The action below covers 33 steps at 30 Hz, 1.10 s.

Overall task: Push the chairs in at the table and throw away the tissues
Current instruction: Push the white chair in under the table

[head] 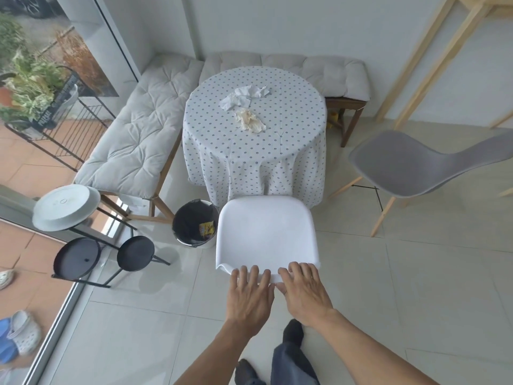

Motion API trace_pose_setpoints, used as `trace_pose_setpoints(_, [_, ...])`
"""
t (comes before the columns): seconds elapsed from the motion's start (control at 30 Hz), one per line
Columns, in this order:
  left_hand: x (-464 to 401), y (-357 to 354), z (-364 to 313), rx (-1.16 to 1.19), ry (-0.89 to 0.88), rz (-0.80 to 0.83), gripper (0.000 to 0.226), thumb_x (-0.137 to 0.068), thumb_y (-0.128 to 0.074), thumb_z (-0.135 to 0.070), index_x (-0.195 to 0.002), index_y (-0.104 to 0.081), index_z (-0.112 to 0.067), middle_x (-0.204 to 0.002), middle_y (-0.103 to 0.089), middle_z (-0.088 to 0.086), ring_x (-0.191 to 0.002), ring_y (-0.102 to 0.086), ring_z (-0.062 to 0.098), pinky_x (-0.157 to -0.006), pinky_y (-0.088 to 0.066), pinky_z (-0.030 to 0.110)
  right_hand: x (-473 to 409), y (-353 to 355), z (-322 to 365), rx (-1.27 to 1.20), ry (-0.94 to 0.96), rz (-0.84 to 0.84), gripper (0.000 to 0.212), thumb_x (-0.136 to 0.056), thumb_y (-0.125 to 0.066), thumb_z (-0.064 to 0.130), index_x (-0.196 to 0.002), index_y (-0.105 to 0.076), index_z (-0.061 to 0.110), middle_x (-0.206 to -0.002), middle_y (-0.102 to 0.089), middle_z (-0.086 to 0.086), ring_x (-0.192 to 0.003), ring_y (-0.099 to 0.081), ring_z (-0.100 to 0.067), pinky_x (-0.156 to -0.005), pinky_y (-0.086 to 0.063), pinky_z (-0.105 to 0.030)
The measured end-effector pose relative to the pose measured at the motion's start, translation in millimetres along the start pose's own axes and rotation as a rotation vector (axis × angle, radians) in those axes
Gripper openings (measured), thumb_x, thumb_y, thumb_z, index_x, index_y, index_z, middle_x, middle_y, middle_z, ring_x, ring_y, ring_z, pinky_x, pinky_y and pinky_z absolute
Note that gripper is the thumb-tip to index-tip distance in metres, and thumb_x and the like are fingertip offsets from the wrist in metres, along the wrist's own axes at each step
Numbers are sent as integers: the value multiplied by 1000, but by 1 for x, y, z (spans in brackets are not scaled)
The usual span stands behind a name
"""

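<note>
Hands: my left hand and right hand lie flat, fingers spread, on the white chair backrest, lower centre, to push it.
Tissues: the tissues wait on the table, upper centre.

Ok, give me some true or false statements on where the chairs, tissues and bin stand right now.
1. Both hands rest on the white chair's back. True.
2. The tissues are already in the bin. False: they lie on the table.
3. The grey chair is pushed in. False: it stands apart, to the table's right.
4. The bin stands left of the white chair. True.
5. The bin is empty. False: a yellow wrapper lies inside.
</note>
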<state>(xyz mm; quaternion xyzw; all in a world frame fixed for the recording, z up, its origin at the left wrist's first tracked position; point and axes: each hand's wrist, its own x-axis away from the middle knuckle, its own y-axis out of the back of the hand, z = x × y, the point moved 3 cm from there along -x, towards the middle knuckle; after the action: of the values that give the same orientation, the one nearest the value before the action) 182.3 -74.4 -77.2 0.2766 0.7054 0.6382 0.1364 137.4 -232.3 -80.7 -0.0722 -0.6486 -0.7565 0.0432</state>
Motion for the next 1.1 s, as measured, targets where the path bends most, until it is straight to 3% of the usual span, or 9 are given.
trace_pose_setpoints(0.47, [-105, 32, -3, -10, 88, 27, 42, -109, -29, -41, -132, -54, -17, -125, -61, 12, -115, -53, 42, -106, -44, 56, -106, 32, -55, 14, 69, 37, 40, -107, -28, 50, -116, -52, 19, -109, -53, -3, -95, -48, -29, -96, -42, -43])
trace_pose_setpoints(0.83, [-184, 49, 33, -50, 57, 63, 46, -110, -22, -42, -137, -51, -18, -126, -61, 12, -118, -52, 41, -109, -41, 54, -191, 42, -65, 20, 53, 8, 36, -106, -35, 50, -114, -52, 19, -107, -55, -6, -94, -49, -30, -93, -44, -45])
trace_pose_setpoints(1.1, [-246, 60, 68, -32, 49, 89, 42, -111, -27, -41, -141, -46, -21, -133, -57, 11, -124, -47, 43, -113, -36, 54, -255, 59, -66, 40, 36, 30, 42, -107, -30, 50, -120, -52, 17, -112, -55, -6, -99, -50, -31, -99, -40, -44])
